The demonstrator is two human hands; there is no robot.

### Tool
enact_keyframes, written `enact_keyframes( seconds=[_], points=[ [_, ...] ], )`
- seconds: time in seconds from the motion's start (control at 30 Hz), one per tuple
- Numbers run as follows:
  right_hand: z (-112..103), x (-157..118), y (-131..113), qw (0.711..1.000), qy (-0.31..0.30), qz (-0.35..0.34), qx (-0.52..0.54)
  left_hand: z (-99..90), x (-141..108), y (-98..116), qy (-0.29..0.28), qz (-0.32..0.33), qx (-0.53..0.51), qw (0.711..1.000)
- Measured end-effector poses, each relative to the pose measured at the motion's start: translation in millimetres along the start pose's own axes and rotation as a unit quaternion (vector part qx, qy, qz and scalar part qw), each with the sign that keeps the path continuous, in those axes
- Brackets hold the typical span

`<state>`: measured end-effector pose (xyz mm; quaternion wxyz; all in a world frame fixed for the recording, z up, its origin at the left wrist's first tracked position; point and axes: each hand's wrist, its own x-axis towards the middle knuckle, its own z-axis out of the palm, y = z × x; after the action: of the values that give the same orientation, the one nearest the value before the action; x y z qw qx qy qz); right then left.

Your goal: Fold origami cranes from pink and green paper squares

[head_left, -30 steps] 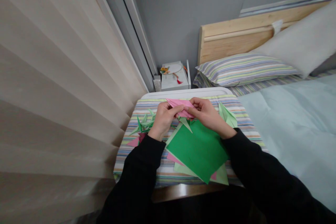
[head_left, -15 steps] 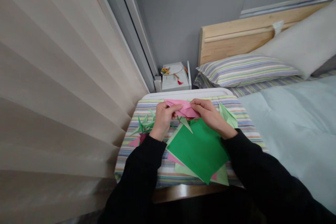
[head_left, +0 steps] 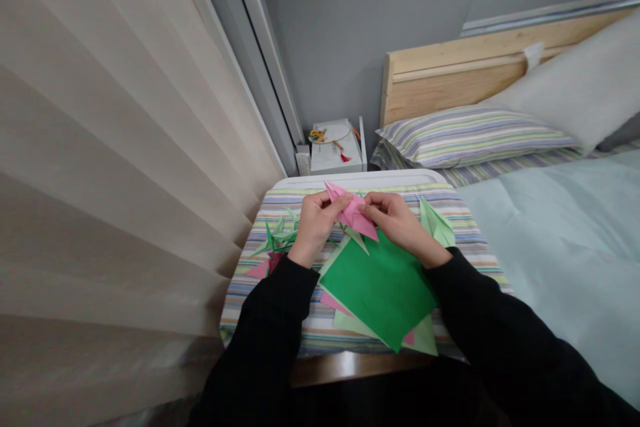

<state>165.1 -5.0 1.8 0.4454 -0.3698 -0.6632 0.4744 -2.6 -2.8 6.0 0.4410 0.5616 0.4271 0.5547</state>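
A folded piece of pink origami paper is held tilted above the small table, one pointed end toward the upper left. My left hand pinches its left part, thumb on top. From the right, my right hand grips its other edge between thumb and fingers. Beneath lies a green paper sheet, on top of light green and pink sheets. Folded green paper pieces lie left of my left hand, near a pink paper piece. A light green folded paper rests beyond my right wrist.
A striped cloth covers the table. Behind it stands a white cabinet with scissors and a red tassel on top. A pleated curtain hangs close on the left; a bed with pillows is on the right.
The pink paper has turned clockwise, from nearly level to slanting down to the right. Both hands keep hold of it with slightly shifted fingers.
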Motion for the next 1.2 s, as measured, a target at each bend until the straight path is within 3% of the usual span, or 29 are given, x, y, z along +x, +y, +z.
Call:
enact_keyframes(
  seconds=[0.17, 0.3, 0.4, 0.53, 0.63, 0.73, 0.9, 1.03, 1.2],
  points=[
    [6, 0, 7, 0.998, -0.002, 0.026, 0.050, 2.0, -1, 2, 0.007, 0.013, 0.029, 0.999],
    [3, 0, 7, 0.999, 0.007, -0.031, 0.016, -0.1, 2, -6, 0.039, 0.033, 0.011, 0.999],
    [-1, -1, 6, 0.995, 0.065, -0.074, -0.020, -0.3, 3, -8, 0.032, 0.015, -0.035, 0.999],
    [-9, -1, 7, 0.950, 0.171, -0.214, -0.151, 3.1, 0, 0, -0.023, -0.047, -0.232, 0.971],
    [-12, -1, 9, 0.906, 0.201, -0.296, -0.228, 4.8, -2, 5, -0.057, -0.119, -0.293, 0.947],
    [-13, 0, 11, 0.909, 0.197, -0.290, -0.223, 4.0, -1, 5, -0.041, -0.129, -0.303, 0.943],
    [-7, -2, 16, 0.960, 0.106, -0.217, -0.140, 0.0, 4, 0, 0.041, -0.129, -0.328, 0.935],
    [-3, -4, 17, 0.961, 0.061, -0.212, -0.168, -0.4, 4, -2, 0.003, -0.135, -0.346, 0.929],
    [-4, -6, 9, 0.944, 0.120, -0.220, -0.214, 0.9, 2, 0, -0.060, -0.144, -0.316, 0.936]
  ],
)
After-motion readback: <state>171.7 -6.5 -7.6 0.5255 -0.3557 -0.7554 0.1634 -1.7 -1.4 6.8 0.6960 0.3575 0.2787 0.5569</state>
